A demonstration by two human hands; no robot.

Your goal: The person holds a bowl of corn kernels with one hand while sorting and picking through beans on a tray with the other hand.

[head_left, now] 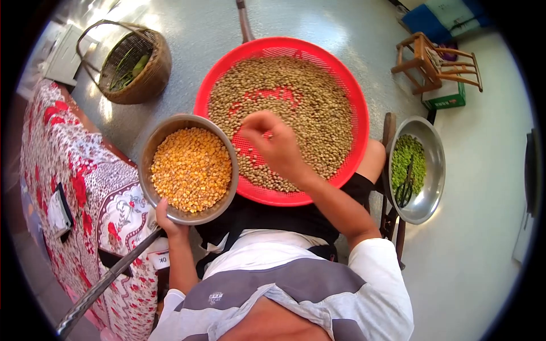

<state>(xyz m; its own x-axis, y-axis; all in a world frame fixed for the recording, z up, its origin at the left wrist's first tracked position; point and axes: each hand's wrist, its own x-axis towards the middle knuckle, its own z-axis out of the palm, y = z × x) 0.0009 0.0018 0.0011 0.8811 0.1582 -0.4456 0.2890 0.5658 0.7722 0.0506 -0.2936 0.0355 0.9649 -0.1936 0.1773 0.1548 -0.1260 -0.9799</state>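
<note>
My left hand [171,223] grips the near rim of a steel bowl [147,196] with yellow corn kernels [191,169] in it. A round red plastic sieve tray [284,197] lies in front of my body, spread with small brownish beans or seeds [324,122]. Above the left part of this tray is my right hand [273,142], fingers curled in and thumb close to them. Whatever it may hold is too small or hidden to make out. Red mesh shows through the beans near this hand.
On the right, a metal basin [435,187] holds green beans or pieces [410,156] and black scissors [405,190]. A wicker basket [162,65] stands at the back left. A flowered cloth [79,187] covers the left side. A wooden chair [424,62] is at the back right.
</note>
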